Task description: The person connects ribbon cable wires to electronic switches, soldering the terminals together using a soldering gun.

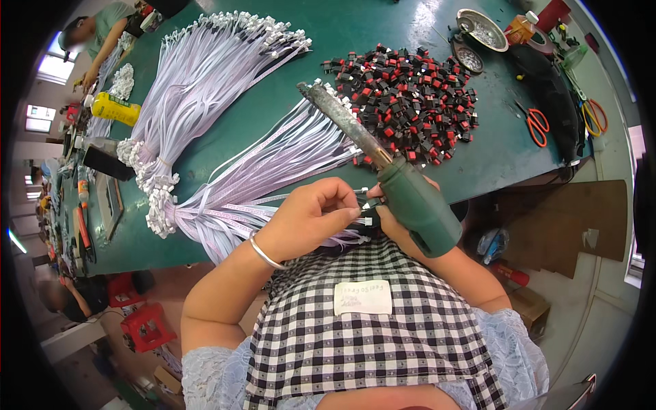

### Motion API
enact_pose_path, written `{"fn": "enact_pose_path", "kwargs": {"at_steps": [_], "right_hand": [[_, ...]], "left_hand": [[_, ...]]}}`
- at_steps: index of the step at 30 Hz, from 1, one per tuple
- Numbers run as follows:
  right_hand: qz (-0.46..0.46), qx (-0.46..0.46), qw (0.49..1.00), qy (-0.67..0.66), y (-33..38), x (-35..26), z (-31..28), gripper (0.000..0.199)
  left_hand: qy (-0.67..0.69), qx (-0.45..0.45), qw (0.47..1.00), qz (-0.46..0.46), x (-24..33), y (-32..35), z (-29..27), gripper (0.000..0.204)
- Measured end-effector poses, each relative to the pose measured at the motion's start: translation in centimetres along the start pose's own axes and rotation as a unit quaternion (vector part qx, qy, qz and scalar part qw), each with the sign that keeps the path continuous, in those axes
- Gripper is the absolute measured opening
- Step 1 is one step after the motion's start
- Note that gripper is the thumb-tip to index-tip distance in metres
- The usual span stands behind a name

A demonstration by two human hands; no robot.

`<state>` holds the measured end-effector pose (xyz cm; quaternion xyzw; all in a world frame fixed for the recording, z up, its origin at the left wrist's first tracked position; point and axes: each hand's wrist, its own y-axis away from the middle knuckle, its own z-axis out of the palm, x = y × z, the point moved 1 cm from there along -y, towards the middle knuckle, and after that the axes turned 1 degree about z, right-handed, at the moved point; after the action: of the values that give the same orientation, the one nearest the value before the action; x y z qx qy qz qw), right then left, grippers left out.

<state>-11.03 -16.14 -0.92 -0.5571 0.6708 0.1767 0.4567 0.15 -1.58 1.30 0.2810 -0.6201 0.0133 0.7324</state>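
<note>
My left hand (321, 213) is closed, thumb and forefinger pinched together beside the white connector ends of the flat cables. Whatever lies between those fingertips is too small to make out. Close by, my right hand (389, 217) is partly hidden behind a green heat gun (420, 205) with a long, stained metal nozzle. A small black part (371, 203) shows at the right thumb and fingers, which close on it. Under and left of my hands spreads a bundle of pale flat cables (266, 164). The heat gun's support does not show.
A green table (273, 102) bears a second cable bundle (195, 82), a pile of black and red switch-like parts (410, 102), orange scissors (538, 128), metal dishes (482, 31) and a yellow bottle (115, 108). Another person (109, 34) sits at the far left. Red stools (147, 328) stand below.
</note>
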Motion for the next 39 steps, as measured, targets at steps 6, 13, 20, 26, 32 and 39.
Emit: {"fn": "enact_pose_path", "kwargs": {"at_steps": [6, 13, 20, 26, 32, 39], "right_hand": [[0.029, -0.026, 0.999, -0.012, -0.1, -0.5, -0.1, 0.027], [0.045, -0.023, 0.997, -0.054, 0.0, -0.2, 0.3, 0.023], [0.041, -0.037, 0.998, -0.033, 0.3, -0.1, 0.1, 0.028], [0.010, 0.021, 0.999, -0.025, 2.4, -0.1, -2.9, 0.031], [0.161, -0.008, 0.950, -0.266, 9.8, 4.2, -3.7, 0.027], [0.113, -0.075, 0.975, -0.177, 9.8, 4.1, -3.9, 0.027]], "left_hand": [[0.003, -0.003, 1.000, 0.001, -0.2, -0.2, 0.4, 0.007], [0.009, 0.021, 1.000, 0.003, 0.0, -0.3, 0.6, 0.006], [-0.015, 0.042, 0.999, 0.024, -0.2, -0.5, 0.7, 0.008], [-0.034, 0.105, 0.994, 0.000, -1.1, -1.5, 0.3, 0.006], [-0.028, 0.107, 0.994, 0.009, -1.3, -2.5, 0.3, 0.006], [-0.061, 0.132, 0.989, 0.014, -1.5, -2.8, 0.2, 0.006]]}}
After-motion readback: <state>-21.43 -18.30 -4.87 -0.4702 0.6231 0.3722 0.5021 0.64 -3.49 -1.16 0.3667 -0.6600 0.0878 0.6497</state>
